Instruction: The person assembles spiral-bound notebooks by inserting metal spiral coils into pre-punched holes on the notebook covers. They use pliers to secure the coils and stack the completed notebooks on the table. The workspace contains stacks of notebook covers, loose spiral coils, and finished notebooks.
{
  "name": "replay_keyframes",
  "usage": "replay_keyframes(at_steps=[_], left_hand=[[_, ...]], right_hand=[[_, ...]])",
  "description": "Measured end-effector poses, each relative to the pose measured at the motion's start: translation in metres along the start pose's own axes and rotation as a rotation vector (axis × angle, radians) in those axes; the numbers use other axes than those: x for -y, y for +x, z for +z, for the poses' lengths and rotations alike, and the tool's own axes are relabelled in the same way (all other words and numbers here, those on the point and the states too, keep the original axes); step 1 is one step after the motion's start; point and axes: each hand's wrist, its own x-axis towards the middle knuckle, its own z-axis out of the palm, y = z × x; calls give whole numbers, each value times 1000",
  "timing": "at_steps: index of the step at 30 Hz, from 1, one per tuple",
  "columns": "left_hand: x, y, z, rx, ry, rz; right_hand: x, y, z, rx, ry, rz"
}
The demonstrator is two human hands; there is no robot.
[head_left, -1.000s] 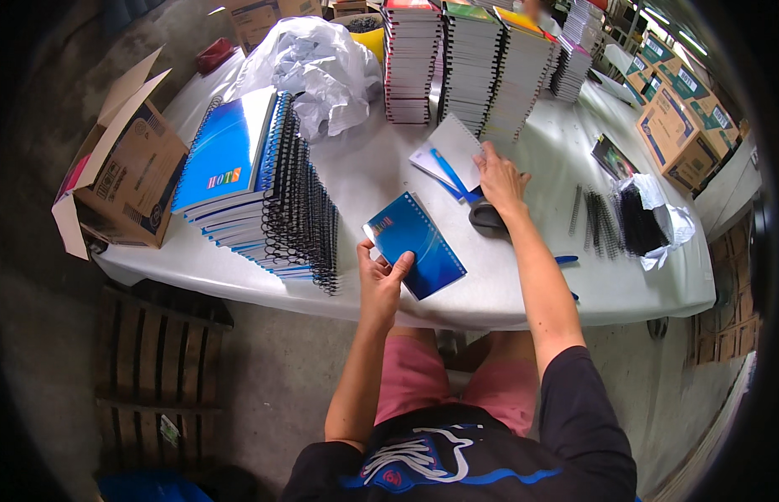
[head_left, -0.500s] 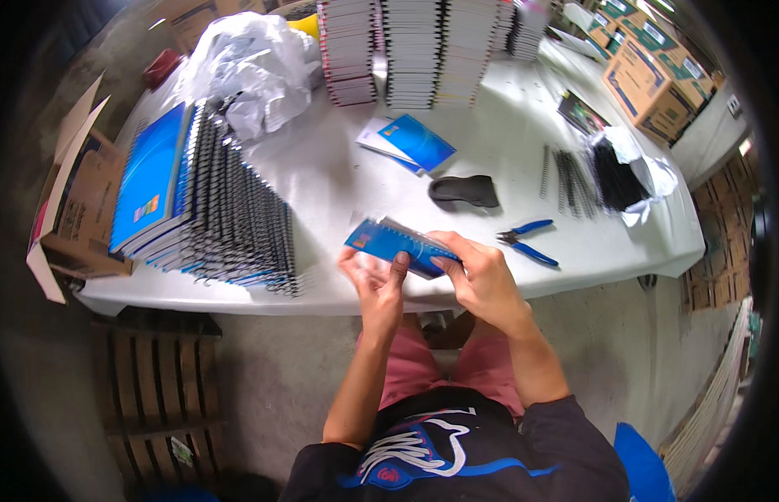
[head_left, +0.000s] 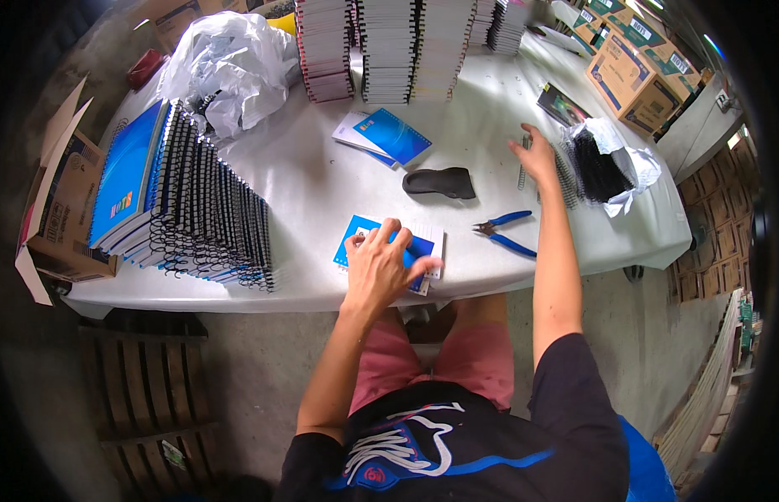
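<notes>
In front of me at the table's near edge lies a small stack of blue-covered notebook sheets (head_left: 421,248), with white pages showing at its right side. My left hand (head_left: 379,261) rests on top of it, fingers spread and bent. My right hand (head_left: 536,155) is stretched out to the right, thumb and fingers apart, beside loose dark spiral binding coils (head_left: 565,178). A single coil (head_left: 521,174) lies just under its thumb side. Between the hands are blue-handled cutting pliers (head_left: 506,232), jaws pointing left, and a dark, flat, curved piece (head_left: 439,182).
Spiral notebooks (head_left: 213,201) pile up at left beside an open carton (head_left: 67,209). Tall notebook stacks (head_left: 389,50) and a white plastic bag (head_left: 230,67) stand at the back. More coils fill a white wrapper (head_left: 636,171) at right. Unbound blue booklets (head_left: 393,136) lie mid-table.
The blue sheets, held up in both hands before, now lie on the table under my left hand. My right hand has let go and moved right and away to the coils.
</notes>
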Motion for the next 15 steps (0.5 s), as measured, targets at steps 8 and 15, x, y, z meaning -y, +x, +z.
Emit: replay_keyframes(at_steps=[8, 15], left_hand=[[9, -22, -16, 317, 281, 78], [12, -8, -24, 249, 184, 230]], right_hand=[[-26, 9, 33, 13, -477, -96], [32, -33, -23, -157, -419, -394]])
